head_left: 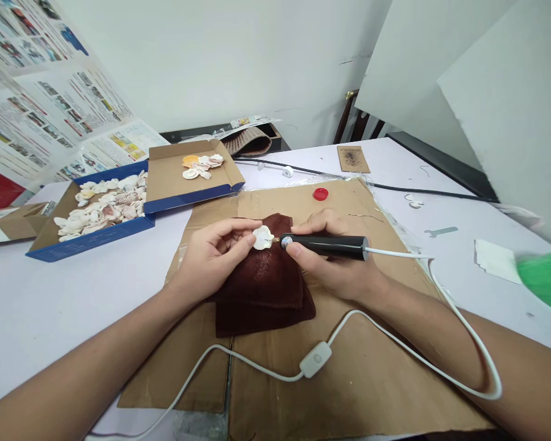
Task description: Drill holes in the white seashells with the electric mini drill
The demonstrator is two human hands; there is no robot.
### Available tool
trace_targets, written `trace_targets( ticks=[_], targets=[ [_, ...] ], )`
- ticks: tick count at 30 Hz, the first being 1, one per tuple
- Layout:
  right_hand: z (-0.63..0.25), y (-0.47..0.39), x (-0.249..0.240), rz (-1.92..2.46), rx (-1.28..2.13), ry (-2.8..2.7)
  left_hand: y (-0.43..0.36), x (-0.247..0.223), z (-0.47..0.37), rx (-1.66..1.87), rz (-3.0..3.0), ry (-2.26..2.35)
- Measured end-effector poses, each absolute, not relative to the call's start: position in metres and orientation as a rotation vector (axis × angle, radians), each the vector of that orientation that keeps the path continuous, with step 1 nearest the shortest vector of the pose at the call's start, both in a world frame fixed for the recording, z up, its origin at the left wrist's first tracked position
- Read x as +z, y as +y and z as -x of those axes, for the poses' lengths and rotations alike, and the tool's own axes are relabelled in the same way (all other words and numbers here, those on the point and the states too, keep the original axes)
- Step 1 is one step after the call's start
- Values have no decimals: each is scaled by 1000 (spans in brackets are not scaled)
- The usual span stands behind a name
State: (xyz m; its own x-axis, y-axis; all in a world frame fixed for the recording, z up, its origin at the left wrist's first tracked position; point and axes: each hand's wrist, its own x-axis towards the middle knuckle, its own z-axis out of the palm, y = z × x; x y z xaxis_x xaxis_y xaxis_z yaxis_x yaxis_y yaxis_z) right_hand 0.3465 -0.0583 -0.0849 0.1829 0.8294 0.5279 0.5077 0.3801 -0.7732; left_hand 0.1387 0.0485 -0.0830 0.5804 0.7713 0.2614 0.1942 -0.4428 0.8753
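Note:
Between the thumb and fingers of my left hand (218,248) is a small white seashell (262,237), pinched at its left side. My right hand (335,263) grips a black rotary tool (324,245), held level, with a white cord at its back end. The tool's thin metal bit points left and meets the shell's right edge; whether it has cut in I cannot tell. Beneath both hands lies a folded dark brown cloth (261,288), with pale dust on its top near the shell.
Cardboard (275,398) covers the table's middle. The cord's inline switch (316,359) lies in front. At left, a blue box (92,236) holds many shells; its lid (188,190) carries several more. A red cap (320,194), a small wrench (441,231) and a black cable (422,191) lie beyond.

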Motion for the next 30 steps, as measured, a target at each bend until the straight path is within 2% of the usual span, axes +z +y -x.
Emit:
trace_targets(
  ticks=[10, 20, 30],
  targets=[
    [-346, -61, -88, 1214, 117, -1626, 46, -79, -143, 851, -1770, 877],
    [-348, -63, -71, 1093, 59, -1969, 46, -82, -143, 793, -1635, 1022],
    [-347, -57, -82, 1144, 183, -2014, 50, -74, -138, 697, -2227, 919]
  ],
)
